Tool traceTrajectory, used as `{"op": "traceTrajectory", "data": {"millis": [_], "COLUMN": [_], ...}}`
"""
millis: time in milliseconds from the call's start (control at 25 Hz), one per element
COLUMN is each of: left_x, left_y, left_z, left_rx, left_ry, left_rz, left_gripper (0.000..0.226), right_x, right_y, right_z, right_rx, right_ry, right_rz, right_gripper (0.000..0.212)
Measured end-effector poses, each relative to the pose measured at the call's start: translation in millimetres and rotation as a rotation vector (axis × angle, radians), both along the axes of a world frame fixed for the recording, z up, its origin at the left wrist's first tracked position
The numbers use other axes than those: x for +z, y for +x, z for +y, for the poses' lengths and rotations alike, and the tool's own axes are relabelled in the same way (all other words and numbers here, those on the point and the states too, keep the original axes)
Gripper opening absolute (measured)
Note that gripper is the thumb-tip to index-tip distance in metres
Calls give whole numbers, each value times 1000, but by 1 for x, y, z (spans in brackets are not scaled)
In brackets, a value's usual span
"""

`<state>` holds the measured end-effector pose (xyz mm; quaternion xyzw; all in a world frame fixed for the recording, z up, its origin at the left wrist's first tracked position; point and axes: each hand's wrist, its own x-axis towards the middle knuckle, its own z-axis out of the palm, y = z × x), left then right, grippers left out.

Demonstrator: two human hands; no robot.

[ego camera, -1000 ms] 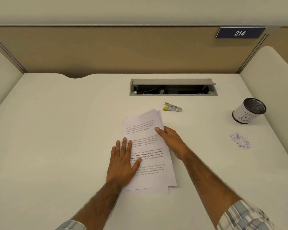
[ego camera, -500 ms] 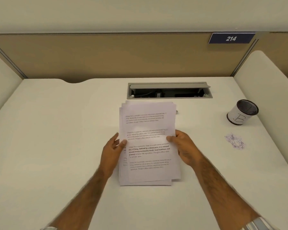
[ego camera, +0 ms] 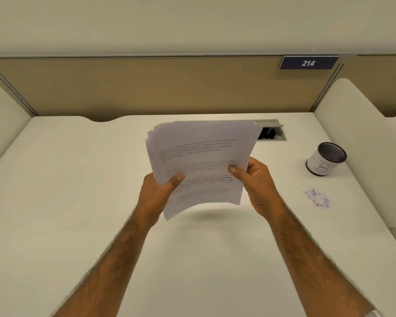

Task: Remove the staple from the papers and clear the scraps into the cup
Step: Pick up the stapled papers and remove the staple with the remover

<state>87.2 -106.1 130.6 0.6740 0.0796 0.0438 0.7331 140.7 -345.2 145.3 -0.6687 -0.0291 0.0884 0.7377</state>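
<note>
The papers (ego camera: 199,161) are a loose sheaf of white sheets printed with short blocks of black text. They are held in the air above the middle of the desk (ego camera: 78,202), with a soft shadow on the surface below them. The far edges fan out unevenly at the left corner and the near edge bows downward. The left hand (ego camera: 160,193) grips the sheaf's near left side, thumb pressed on the top page. The right hand (ego camera: 254,179) pinches the right edge, thumb on top and fingers curled behind. Off to the right stands the cup (ego camera: 325,162), white with a dark mesh rim and a handwritten B. The scraps (ego camera: 317,197) lie in a small speckled heap just nearer than it. Behind the pages, a cable hatch (ego camera: 271,132) peeks out at the far side.
</note>
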Motion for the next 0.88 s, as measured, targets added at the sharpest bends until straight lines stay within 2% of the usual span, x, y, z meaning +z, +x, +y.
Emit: {"op": "traceTrajectory", "data": {"millis": [40,200,440,880], "left_x": [-2,-9,0,-2], "left_y": [-2,-6,-8,-8], "left_z": [0,-10,-9,-14], "left_rx": [14,29,26,67], "left_ry": [5,0,5,-6], "left_rz": [13,58,15,25], "left_gripper": [42,17,23,17], "right_x": [-2,-14,-3,-5], "right_y": [-2,-9,-11,-14], "right_z": [1,9,10,14], "right_rx": [-6,-44,-38,-20], "right_ry": [-28,-126,-131,-185], "right_rz": [2,43,-28,-15], "right_gripper": [24,29,33,38]}}
